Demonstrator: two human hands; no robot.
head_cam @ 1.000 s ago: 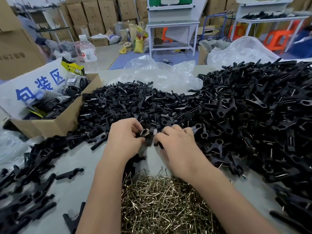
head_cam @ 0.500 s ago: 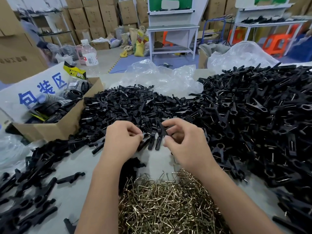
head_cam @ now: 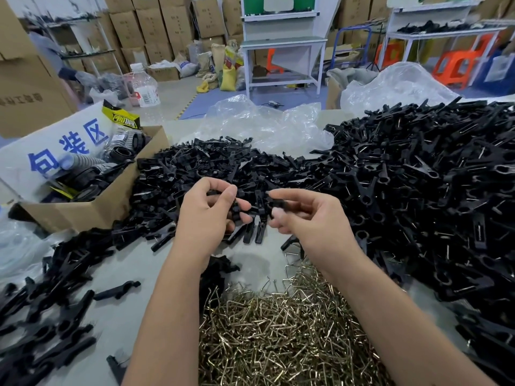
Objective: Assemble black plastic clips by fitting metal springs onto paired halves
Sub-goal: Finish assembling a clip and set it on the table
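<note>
My left hand (head_cam: 207, 213) grips several black plastic clip halves (head_cam: 248, 232) that hang down from its curled fingers. My right hand (head_cam: 312, 218) pinches one black clip half (head_cam: 276, 204) between thumb and forefinger, just right of the left hand's bundle. Both hands hover above the table in front of a heap of loose black clip halves (head_cam: 211, 168). A pile of brass-coloured metal springs (head_cam: 278, 330) lies near me, between my forearms. A large mound of black clips with springs (head_cam: 423, 185) fills the right side.
An open cardboard box (head_cam: 92, 207) with black rolls and a white sign stands at the left. Clear plastic bags (head_cam: 264, 126) lie behind the heaps. More black clips (head_cam: 47, 316) are scattered at the lower left. Shelves, cartons and benches fill the background.
Both hands have lifted from the table edge of the heap and drawn slightly apart. The right hand now holds a single half away from the left hand's bundle.
</note>
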